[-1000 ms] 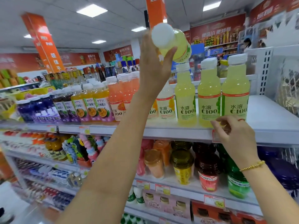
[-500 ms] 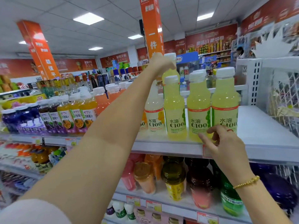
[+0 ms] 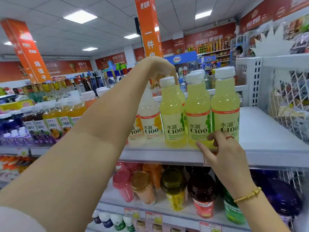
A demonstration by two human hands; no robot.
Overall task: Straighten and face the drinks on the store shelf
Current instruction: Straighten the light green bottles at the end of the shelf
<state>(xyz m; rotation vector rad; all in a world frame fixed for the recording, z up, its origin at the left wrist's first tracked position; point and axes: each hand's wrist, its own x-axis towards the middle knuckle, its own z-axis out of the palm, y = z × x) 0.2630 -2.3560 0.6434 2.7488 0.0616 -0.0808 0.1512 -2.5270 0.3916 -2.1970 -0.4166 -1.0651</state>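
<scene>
up on the white top shelf (image 3: 270, 131), three lime bottles (image 3: 197, 113) are standing in a front row, their 水溶 c100 labels facing out. the left hand (image 3: 158, 69) is reaching behind them, fingers curling down over the top of a rear bottle (image 3: 181, 97). the right hand (image 3: 225, 158) is resting bent fingertips against the rightmost bottle (image 3: 224, 104), thumb spread. a blue 伊利 sign (image 3: 177, 59) is showing far behind

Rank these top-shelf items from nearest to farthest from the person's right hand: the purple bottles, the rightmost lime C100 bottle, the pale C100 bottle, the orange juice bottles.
1. The rightmost lime C100 bottle, just behind the fingers of the right hand.
2. The pale C100 bottle, left of the lime row.
3. The orange juice bottles, further left.
4. The purple bottles, far left end.
</scene>
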